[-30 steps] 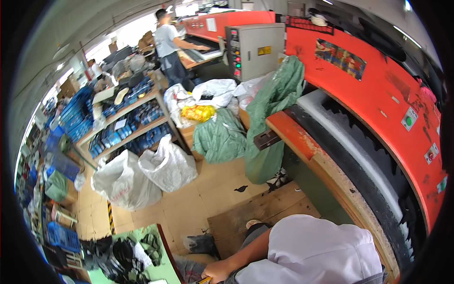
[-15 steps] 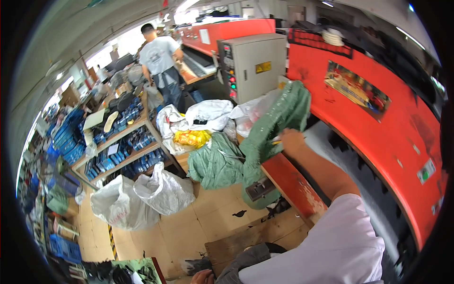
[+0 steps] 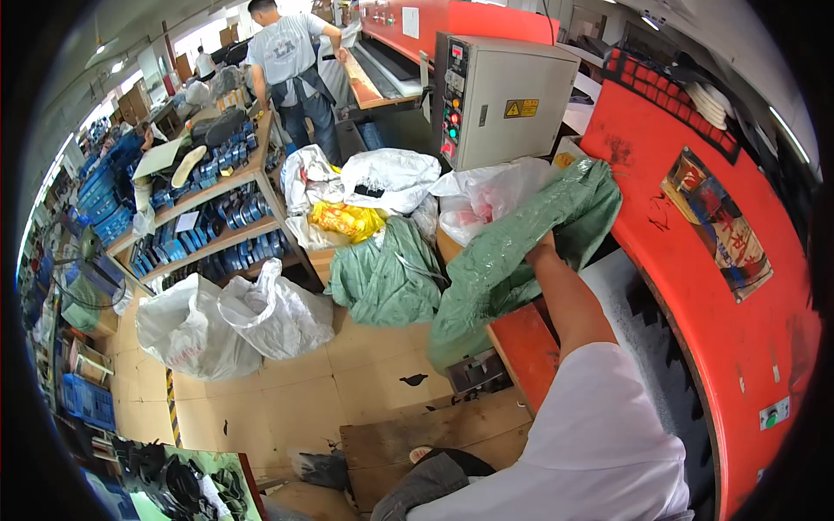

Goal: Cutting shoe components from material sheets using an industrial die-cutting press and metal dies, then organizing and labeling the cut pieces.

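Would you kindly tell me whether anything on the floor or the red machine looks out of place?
Yes: a black scrap lies loose on the tiled floor, perhaps dropped waste, and dark smudges mar the bright paint of the red machine.

A wide fisheye view, from the left of two cameras worn on the person's head, looks forward and down across a white-sleeved right arm (image 3: 578, 425), close to the lens, whose fingers are hidden by a green sack (image 3: 491, 278). It takes in tiled floor (image 3: 291, 399) left of the fingers and on the near side, a red machine (image 3: 747, 347) curving at their right, and a co-worker (image 3: 291, 61) farther off, beyond them leftward.
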